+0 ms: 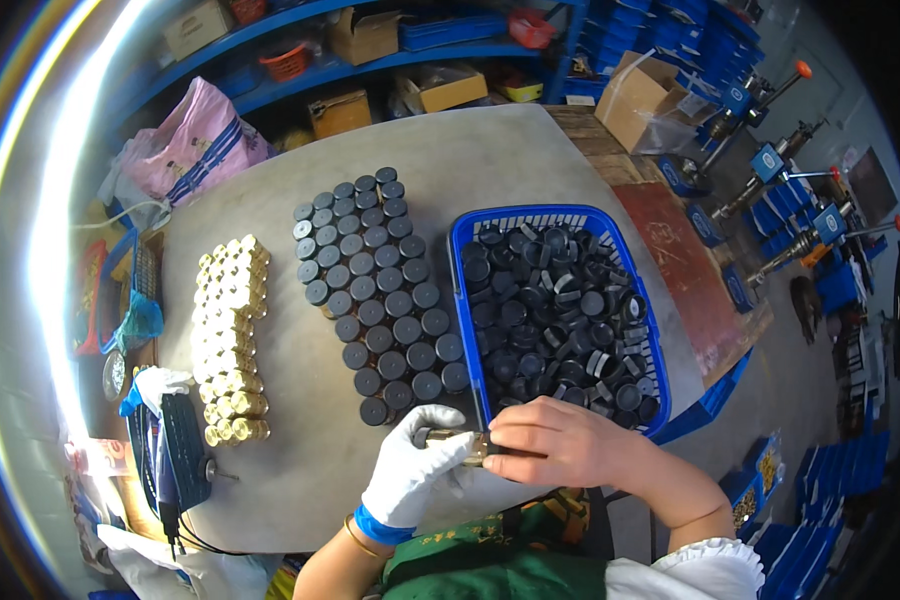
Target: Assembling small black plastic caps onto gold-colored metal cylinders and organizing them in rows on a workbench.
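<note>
In front of my body, at the table's near edge, my left hand (410, 468), in a white glove with a blue band at the wrist, is closed round a small brass-coloured cylinder with a dark end (478, 449). My bare right hand (565, 445) pinches the other end of it, and its fingers hide that end. Just beyond my right hand stands a blue plastic basket (459, 275) heaped with round black caps (555, 300). Left of the basket, black-topped cylinders (375, 285) stand upright in close rows, a little beyond my left hand.
Shiny brass-coloured cylinders (232, 345) form a block farther left on the grey table (490, 150). A dark blue box (180, 450) with cables is at the left edge. Hand presses (760, 165) line the right side, near a cardboard box (645, 100). Blue shelves (360, 65) stand behind.
</note>
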Tool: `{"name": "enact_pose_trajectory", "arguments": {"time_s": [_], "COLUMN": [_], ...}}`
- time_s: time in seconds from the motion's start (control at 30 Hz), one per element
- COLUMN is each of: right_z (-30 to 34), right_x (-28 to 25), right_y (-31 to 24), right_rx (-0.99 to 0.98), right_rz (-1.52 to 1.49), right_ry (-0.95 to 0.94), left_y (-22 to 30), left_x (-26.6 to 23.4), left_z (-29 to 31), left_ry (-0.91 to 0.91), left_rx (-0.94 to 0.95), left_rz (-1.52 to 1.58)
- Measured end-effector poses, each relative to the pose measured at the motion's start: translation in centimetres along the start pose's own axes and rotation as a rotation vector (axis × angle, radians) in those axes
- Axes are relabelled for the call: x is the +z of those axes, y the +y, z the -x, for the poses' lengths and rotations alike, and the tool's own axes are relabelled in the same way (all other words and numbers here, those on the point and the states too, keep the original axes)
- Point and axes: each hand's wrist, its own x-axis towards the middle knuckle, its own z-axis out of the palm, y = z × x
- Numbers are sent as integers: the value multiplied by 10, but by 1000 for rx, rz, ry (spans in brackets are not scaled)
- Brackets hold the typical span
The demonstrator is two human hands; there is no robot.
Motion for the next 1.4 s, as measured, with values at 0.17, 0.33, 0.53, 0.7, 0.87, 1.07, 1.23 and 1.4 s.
{"name": "enact_pose_trajectory", "arguments": {"time_s": [0.17, 0.33, 0.53, 0.7, 0.87, 1.07, 1.23, 1.4], "right_z": [2, 0, -3, -12, 17, 33, 36, 28], "right_x": [3, 16, 21, 18, 17, 33, 33, 29], "right_y": [1, 1, 5, 12, 79, 93, 93, 90], "right_rx": [362, 391, 617, 786, 772, 863, 903, 915], "right_rz": [-262, -191, -637, -950, 444, 609, 555, 540], "right_ry": [61, 94, 11, -53, -35, -189, -146, -191], "left_y": [-7, -5, 4, 29, 43, 47, 48, 63], "left_x": [1, 3, 6, -7, -76, -126, -116, -178], "left_z": [2, 10, 18, 9, -48, -116, -114, -118], "left_ry": [-49, -42, -35, -43, 668, 850, 719, 850], "left_rx": [24, 142, 656, 1151, 955, 744, 639, 830], "left_rz": [66, -73, -590, -980, -693, -1233, -1208, -1463]}}
